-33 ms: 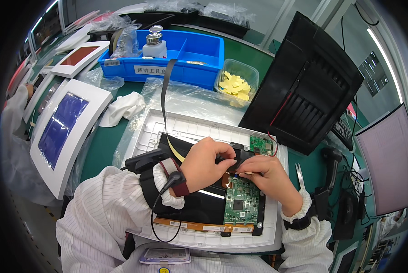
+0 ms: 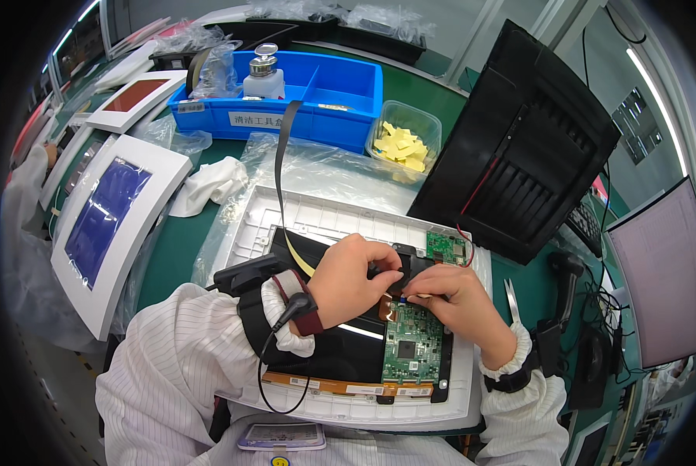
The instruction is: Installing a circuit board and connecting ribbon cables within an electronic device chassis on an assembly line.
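Observation:
In front of me lies a white plastic frame (image 2: 243, 248) with the dark back of a display panel (image 2: 348, 353) in it. A larger green circuit board (image 2: 412, 342) sits at the panel's lower right, a smaller one (image 2: 443, 247) above it. My left hand (image 2: 354, 278) is closed in a pinch over the dark part above the larger board. Beside it, my right hand (image 2: 458, 299) pinches at that board's upper edge, near a small blue piece. What either hand grips is too hidden to name. A dark strip with a yellowish end (image 2: 280, 167) rises behind my left hand.
A black housing (image 2: 519, 140) stands tilted at the right, a red wire (image 2: 472, 194) running from it. Tweezers (image 2: 511, 299) lie beside the frame. Behind are a blue divided box (image 2: 340, 124) and a tub of yellow pieces (image 2: 402, 147). A wire hangs from my left wrist strap (image 2: 295, 304).

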The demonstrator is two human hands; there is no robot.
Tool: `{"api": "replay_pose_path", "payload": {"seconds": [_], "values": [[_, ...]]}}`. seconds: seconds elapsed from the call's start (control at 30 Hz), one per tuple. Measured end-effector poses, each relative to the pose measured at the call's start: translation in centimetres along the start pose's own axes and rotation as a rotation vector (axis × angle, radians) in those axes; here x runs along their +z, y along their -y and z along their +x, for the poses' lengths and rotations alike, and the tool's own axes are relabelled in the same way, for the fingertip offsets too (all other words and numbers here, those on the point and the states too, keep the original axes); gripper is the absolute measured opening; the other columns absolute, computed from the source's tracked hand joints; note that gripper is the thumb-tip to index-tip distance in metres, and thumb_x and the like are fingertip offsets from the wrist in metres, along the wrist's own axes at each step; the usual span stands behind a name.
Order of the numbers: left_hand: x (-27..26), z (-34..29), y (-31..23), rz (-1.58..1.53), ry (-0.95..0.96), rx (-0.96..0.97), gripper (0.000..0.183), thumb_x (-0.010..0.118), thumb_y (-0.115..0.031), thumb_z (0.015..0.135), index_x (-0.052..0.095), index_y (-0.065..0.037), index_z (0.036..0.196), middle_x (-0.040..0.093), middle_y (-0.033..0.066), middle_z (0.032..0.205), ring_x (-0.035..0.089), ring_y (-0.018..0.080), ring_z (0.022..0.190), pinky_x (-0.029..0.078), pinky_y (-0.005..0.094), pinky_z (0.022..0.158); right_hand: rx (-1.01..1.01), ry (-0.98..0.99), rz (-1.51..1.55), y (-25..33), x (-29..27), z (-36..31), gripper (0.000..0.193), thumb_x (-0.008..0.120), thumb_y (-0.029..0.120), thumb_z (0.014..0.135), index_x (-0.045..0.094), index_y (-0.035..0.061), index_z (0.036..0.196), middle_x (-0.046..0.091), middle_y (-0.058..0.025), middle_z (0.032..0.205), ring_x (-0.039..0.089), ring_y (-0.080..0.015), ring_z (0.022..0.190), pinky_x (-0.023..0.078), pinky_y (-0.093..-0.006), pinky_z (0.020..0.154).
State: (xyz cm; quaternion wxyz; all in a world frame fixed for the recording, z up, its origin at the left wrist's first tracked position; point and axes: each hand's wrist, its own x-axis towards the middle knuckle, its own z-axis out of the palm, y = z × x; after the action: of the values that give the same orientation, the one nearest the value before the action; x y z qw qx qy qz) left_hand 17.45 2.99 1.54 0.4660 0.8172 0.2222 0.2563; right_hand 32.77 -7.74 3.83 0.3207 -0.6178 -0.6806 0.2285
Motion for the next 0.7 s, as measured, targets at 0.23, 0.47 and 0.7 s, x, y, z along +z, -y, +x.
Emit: {"api": "replay_pose_path", "payload": {"seconds": [0.23, 0.47, 0.7], "values": [[-0.5, 0.2, -0.1, -0.001, -0.038, -0.035, 0.012, 0.065, -0.012, 0.069, 0.061, -0.004, 0.076, 0.058, 0.0056, 0.067, 0.051, 0.0183, 0.068, 0.041, 0.0288, 0.064, 0.088, 0.107, 0.115, 0.5, -0.1, 0.8, 0.009, 0.063, 0.002, 0.07, 0.063, 0.0001, 0.079, 0.06, -0.0076, 0.078, 0.055, -0.0196, 0.072, 0.043, -0.0271, 0.066], [-0.3, 0.3, 0.3, 0.059, -0.121, 0.048, 0.011, 0.065, -0.012, 0.069, 0.06, -0.004, 0.075, 0.058, 0.0049, 0.067, 0.05, 0.0173, 0.068, 0.04, 0.0281, 0.064, -0.03, 0.198, 0.159, -0.9, -0.5, 0.9, 0.011, 0.063, 0.006, 0.072, 0.063, 0.0005, 0.081, 0.059, -0.0072, 0.08, 0.054, -0.0204, 0.075, 0.042, -0.0281, 0.071], [-0.4, 0.0, 0.1, -0.034, 0.02, -0.043, 0.011, 0.066, -0.012, 0.068, 0.061, -0.003, 0.074, 0.059, 0.0056, 0.066, 0.054, 0.017, 0.066, 0.042, 0.0274, 0.065, 0.033, 0.236, 0.198, -0.9, -0.6, 1.0, 0.012, 0.063, 0.007, 0.072, 0.063, 0.001, 0.083, 0.061, -0.0086, 0.082, 0.055, -0.0215, 0.081, 0.042, -0.0295, 0.074]]}}
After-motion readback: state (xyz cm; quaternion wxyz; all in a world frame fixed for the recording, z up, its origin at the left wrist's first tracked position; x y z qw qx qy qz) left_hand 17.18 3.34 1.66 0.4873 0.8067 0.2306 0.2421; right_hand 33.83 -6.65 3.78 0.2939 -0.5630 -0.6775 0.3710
